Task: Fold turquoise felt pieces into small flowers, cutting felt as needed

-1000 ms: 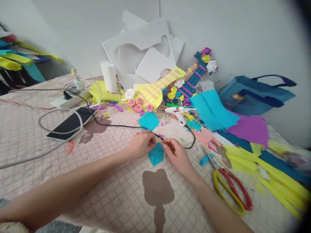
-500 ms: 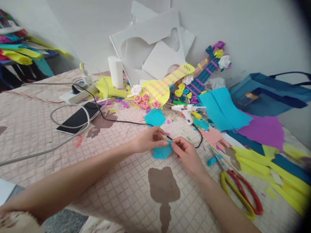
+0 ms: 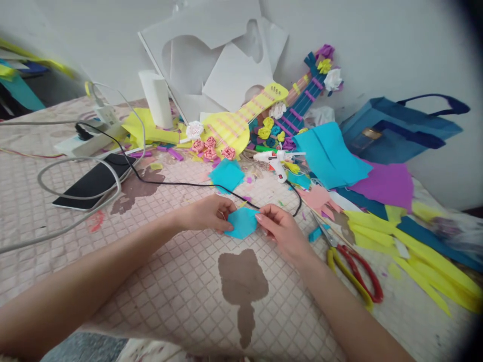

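Observation:
A small piece of light blue crepe paper (image 3: 242, 223) is stretched between my two hands, just above the quilted cloth. Its left edge is pinched by my left hand (image 3: 207, 213), thumb in front. On the right edge, the thumb and fingers of my right hand (image 3: 281, 229) grip it. More blue paper pieces (image 3: 227, 176) lie flat beyond my hands. A white glue gun (image 3: 277, 163) rests behind my right hand, its black cord running behind both hands. Scissors (image 3: 354, 274) with red and yellow handles lie to the right of my right forearm.
Yellow (image 3: 230, 133) and blue (image 3: 302, 110) paper guitars with paper flowers lean at the back. A power strip (image 3: 90, 138) and a black tablet-like slab (image 3: 94, 181) sit left among cables. Crepe sheets (image 3: 332, 156) and a blue bag (image 3: 400, 125) fill the right.
My left hand has moved away from the right one, and the blue paper is now spread wider between them. The whole view has shifted slightly to the right.

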Tool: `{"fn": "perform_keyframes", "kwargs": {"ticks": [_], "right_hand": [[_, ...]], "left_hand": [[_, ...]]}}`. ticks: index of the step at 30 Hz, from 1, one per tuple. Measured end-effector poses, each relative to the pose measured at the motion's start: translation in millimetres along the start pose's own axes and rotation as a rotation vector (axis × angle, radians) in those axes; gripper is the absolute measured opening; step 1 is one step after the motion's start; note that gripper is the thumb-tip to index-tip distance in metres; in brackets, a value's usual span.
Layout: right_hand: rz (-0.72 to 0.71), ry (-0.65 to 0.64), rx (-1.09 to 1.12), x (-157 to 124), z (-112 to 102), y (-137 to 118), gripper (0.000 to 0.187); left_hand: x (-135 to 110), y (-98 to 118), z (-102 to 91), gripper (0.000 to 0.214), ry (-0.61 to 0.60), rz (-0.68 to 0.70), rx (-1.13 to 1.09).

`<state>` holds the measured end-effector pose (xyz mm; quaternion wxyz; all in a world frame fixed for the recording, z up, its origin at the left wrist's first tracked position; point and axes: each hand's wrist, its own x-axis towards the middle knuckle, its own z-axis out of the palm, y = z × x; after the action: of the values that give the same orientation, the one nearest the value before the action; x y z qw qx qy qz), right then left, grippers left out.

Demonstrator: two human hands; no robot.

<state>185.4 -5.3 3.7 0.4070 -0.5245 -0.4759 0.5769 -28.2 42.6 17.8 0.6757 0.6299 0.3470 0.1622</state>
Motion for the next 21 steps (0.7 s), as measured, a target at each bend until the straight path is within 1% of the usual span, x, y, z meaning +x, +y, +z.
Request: {"fn": "perform_keyframes", "kwargs": {"ticks": [2,4,6,9,12,18,21], "right_hand": [[-0.001,0.003,-0.030,-0.1,-0.8,1.3,0.026],[-0.004,-0.020,-0.036,-0.2,-1.2,2.6,0.025],[-0.011,-0.042,-0.029,-0.2,-1.3,3.3,0.024],[-0.009,-0.027,-0.030,0.2,-1.2,3.4,0.024],[-0.013,-0.022,-0.077,0.3,-1.4,3.7,0.024],[-0.055,-0.020,-0.188,-1.5,-2.8,4.7,0.023],[-0.042,-0.043,-0.236,-4.3,-3.6,4.1,0.024]], "left_hand": [[0.5,-1.0,-3.5,0.021,0.031,0.004,0.019],[1.8,-3.4,-6.9,0.023,0.049,0.030,0.043],[2.8,-5.9,-9.5,0.026,0.032,0.045,0.058],[2.7,-7.0,-11.8,0.027,-0.015,0.041,0.090],[1.2,-5.0,-13.0,0.025,-0.052,0.040,0.135],[-1.1,-4.7,-11.5,0.043,-0.019,0.025,0.231],[-1.7,-7.0,-10.3,0.042,-0.019,0.003,0.259]]}}
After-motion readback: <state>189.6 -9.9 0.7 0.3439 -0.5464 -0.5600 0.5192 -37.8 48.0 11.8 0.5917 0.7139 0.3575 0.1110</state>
